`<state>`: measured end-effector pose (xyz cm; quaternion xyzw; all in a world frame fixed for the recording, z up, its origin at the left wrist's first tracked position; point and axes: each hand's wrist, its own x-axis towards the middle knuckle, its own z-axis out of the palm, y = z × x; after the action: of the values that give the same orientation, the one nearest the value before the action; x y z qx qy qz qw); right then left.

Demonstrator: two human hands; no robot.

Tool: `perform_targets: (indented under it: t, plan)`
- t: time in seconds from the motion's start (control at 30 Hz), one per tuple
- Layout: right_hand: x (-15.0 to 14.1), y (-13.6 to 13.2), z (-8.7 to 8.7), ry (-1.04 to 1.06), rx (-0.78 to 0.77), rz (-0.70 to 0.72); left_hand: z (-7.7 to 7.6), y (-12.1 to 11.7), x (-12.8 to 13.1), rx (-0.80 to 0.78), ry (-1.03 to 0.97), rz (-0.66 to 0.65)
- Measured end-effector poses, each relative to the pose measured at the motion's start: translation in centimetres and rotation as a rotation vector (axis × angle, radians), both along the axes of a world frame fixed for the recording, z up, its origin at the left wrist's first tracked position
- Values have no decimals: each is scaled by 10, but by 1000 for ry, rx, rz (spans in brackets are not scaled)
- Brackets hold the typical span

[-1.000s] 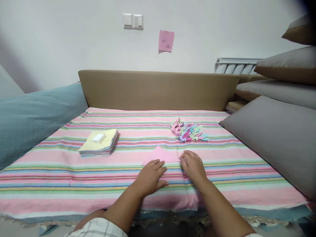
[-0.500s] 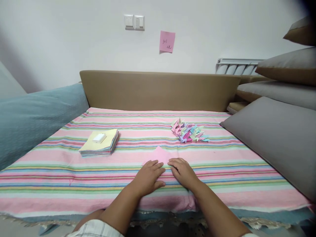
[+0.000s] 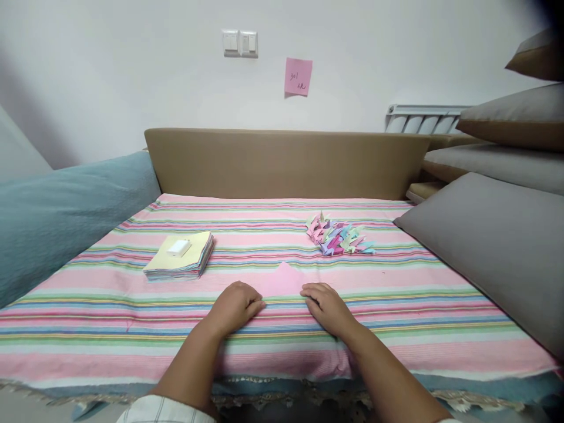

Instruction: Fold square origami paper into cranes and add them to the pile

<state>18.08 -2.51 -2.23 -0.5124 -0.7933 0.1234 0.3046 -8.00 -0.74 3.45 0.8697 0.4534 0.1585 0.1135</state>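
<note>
A pink sheet of paper (image 3: 283, 281), folded to a triangle with its peak pointing away from me, lies flat on the striped cloth (image 3: 176, 335). My left hand (image 3: 235, 306) is at its left corner, fingers bent together with the thumb close beneath them. At the right corner sits my right hand (image 3: 326, 306), its fingers drawn together and the thumb tucked near the fingertips. Both sets of fingertips touch the paper's corners, which they partly hide. Beyond the right hand lies a heap of small folded paper cranes (image 3: 337, 235) in several colours.
On the left is a stack of coloured paper (image 3: 178, 261) with a small white block (image 3: 178, 247) on top. Grey cushions (image 3: 493, 252) are piled at the right, a blue-covered bolster (image 3: 74, 217) stands at the left, and a brown backrest (image 3: 286, 164) runs behind.
My left hand has moved left from the paper's middle to its left corner, and its spread fingers have closed together. My right hand has stayed at the right corner.
</note>
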Motion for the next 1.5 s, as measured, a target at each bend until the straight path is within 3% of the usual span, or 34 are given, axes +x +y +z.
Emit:
perform_targets:
  t: [0.13, 0.37, 0.57, 0.73, 0.97, 1.1, 1.27, 1.5]
  plan:
    - [0, 0, 1, 4, -2, 0, 6, 2, -6, -49, 75, -8]
    - [1, 0, -1, 3, -5, 1, 4, 7, -15, -124, 131, 129]
    - [1, 0, -2, 3, 0, -2, -3, 8, -7, -17, 43, 256]
    - [0, 0, -2, 27, 9, -11, -13, 6, 6, -4, -109, 226]
    - [0, 0, -4, 52, 39, -14, -20, 11, 13, -2, -170, 257]
    - [2, 3, -7, 69, 67, -105, -23, 12, 12, -5, -201, 256]
    - [4, 6, -10, 95, 69, -205, -23, 12, 11, -3, -210, 235]
    - [3, 5, -5, 115, 61, -217, -19, 12, 12, 64, -191, 230]
